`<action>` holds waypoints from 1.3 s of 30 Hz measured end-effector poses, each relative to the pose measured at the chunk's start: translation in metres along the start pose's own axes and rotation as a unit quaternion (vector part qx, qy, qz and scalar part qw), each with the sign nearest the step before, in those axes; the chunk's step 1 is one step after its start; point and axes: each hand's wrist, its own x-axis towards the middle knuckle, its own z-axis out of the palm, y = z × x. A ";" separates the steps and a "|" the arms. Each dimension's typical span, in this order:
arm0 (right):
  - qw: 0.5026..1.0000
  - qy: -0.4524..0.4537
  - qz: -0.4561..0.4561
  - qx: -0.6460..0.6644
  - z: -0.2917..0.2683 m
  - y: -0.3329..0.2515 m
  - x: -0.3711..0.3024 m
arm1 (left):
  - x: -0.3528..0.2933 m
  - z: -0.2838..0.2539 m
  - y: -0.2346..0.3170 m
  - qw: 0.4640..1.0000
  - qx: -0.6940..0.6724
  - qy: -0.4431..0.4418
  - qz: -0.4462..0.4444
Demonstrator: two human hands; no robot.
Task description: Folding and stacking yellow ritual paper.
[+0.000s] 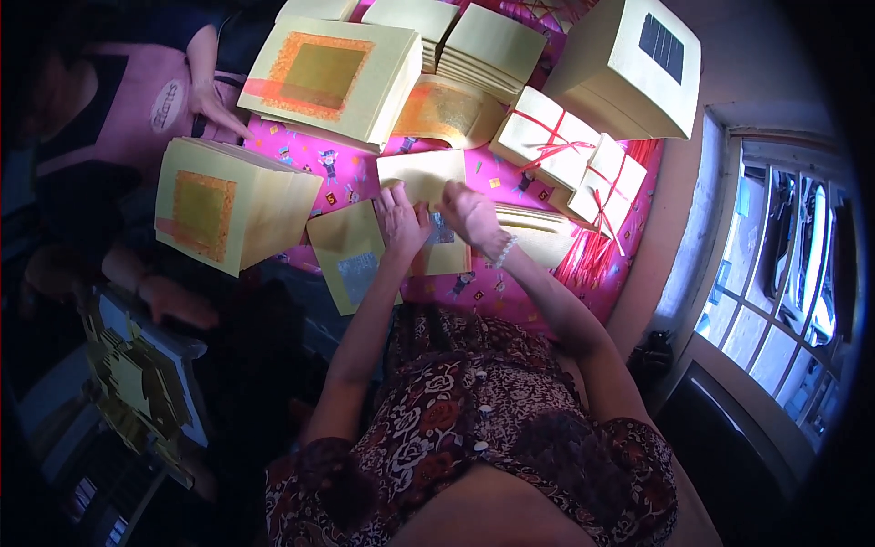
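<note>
My left hand (pixel 398 217) lies on a pale yellow paper sheet (pixel 424 167), its fingers stretched along the paper and the thumb apart. At the right side of that sheet, my right hand (pixel 471 219) is closed with the fingers curled. Anything inside those fingers is hidden. Partly under my left hand and wrist is another yellow sheet (pixel 328 228) with a silver square (pixel 362 273). A second silver patch (pixel 440 229) shows between my hands. Beside my right wrist lies a low stack of yellow paper (pixel 538 239).
Paper stacks with orange-and-gold squares stand at left (pixel 301 196) and behind (pixel 399 96). Bundles tied with red string (pixel 547 137) and a tall stack (pixel 583 73) are at right. Red strings (pixel 592 258) hang over the pink patterned cloth (pixel 465 290). Another person's hand (pixel 217 111) is at left.
</note>
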 end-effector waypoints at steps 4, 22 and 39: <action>0.994 -0.030 -0.080 -0.062 0.024 0.010 -0.001 | -0.001 0.002 -0.001 1.000 -0.007 0.007 0.005; 0.993 -0.091 -0.042 -0.068 0.026 0.011 0.000 | -0.006 -0.013 -0.057 0.981 -0.182 -0.038 0.055; 0.994 -0.095 -0.054 -0.031 0.022 0.018 0.002 | -0.002 -0.009 -0.092 0.872 -0.441 -0.190 -0.095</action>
